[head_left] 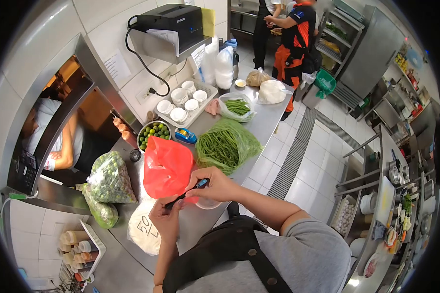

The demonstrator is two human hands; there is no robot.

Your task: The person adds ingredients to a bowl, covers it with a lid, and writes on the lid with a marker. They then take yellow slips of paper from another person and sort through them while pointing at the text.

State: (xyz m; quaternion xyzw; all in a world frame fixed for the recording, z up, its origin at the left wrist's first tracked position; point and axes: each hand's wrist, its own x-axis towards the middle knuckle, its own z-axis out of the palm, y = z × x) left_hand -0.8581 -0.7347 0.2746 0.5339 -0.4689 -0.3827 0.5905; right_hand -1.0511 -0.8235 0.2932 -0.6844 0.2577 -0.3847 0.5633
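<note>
Both hands meet over the near part of the steel counter, in front of a red plastic bag (pixel 165 165). My right hand (pixel 214 184) is closed on a slim black object with a blue patch (pixel 202 183); I cannot tell its exact kind. My left hand (pixel 165 218) pinches its dark lower-left end, and fingers hide the stretch between. Under my left hand lies a pale, full plastic bag (pixel 144 227) marked "50" in black. The rim of a clear round container (pixel 208 203) shows below my right hand.
A bag of green beans (pixel 225 146), a bowl of limes (pixel 154 135), a blue tape dispenser (pixel 186 136) and a crate (pixel 205 108) of white cups stand farther back. Bagged greens (pixel 111 178) lie left. A printer (pixel 173 27) hangs above. Two people stand beyond; another leans at the hatch.
</note>
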